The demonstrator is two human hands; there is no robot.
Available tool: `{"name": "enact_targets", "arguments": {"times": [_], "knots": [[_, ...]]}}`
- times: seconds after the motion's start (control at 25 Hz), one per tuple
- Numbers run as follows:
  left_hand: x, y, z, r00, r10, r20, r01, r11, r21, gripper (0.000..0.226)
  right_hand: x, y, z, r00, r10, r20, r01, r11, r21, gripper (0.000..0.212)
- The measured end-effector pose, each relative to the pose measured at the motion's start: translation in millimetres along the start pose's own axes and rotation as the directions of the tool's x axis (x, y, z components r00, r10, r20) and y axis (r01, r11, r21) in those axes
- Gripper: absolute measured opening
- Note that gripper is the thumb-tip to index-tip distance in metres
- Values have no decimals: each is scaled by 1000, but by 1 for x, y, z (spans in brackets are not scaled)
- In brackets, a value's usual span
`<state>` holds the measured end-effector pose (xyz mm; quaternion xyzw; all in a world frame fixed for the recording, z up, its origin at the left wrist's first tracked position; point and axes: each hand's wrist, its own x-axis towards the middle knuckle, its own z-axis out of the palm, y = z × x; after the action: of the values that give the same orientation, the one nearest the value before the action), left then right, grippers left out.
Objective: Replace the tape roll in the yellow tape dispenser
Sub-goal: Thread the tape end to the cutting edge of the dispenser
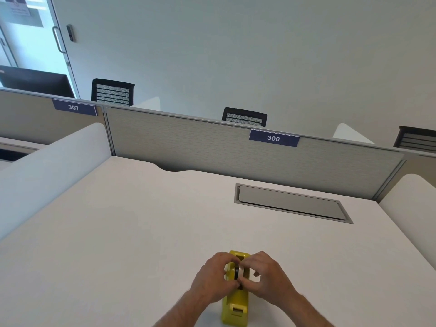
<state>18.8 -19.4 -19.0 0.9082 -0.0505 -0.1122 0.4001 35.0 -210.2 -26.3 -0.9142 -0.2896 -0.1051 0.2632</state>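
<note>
The yellow tape dispenser (236,305) stands lengthwise on the white desk (132,232) near its front edge, cutter end toward me. A tape roll (238,273) with a black core sits upright over the dispenser's middle slot. My left hand (213,278) grips the roll from the left, fingers curled on it. From the right, my right hand (265,276) pinches the same roll with thumb and fingers. Both hands hide most of the roll and the dispenser's cradle, so I cannot tell whether the roll is seated or lifted.
A grey cable-tray lid (291,202) is set into the desk at the back right. A grey partition (212,149) with label 306 closes the far edge, and white side screens (47,166) flank the desk. Chair backs show beyond.
</note>
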Motion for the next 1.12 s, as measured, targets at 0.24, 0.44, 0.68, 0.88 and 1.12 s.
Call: {"name": "enact_targets", "arguments": {"times": [0.24, 0.44, 0.68, 0.88, 1.12], "knots": [[-1, 0, 1, 1000, 14, -12, -14, 1000, 3, 50, 4, 1, 1, 999, 5, -43, -4, 999, 33, 15], [0, 0, 1, 1000, 14, -11, -14, 1000, 2, 51, 4, 0, 2, 999, 10, -35, -8, 999, 34, 16], [0, -2, 2, 1000, 19, -12, -19, 1000, -3, 51, 3, 2, 2, 999, -3, -40, 4, 1000, 22, 17], [0, -2, 2, 1000, 25, -12, -25, 1000, -13, 51, 0, 0, 3, 999, -4, -33, 4, 1000, 0, 25], [-1, -2, 1, 1000, 22, -17, -23, 999, -27, 53, 0, -1, 5, 998, -19, -57, 22, 999, 38, 21]]}}
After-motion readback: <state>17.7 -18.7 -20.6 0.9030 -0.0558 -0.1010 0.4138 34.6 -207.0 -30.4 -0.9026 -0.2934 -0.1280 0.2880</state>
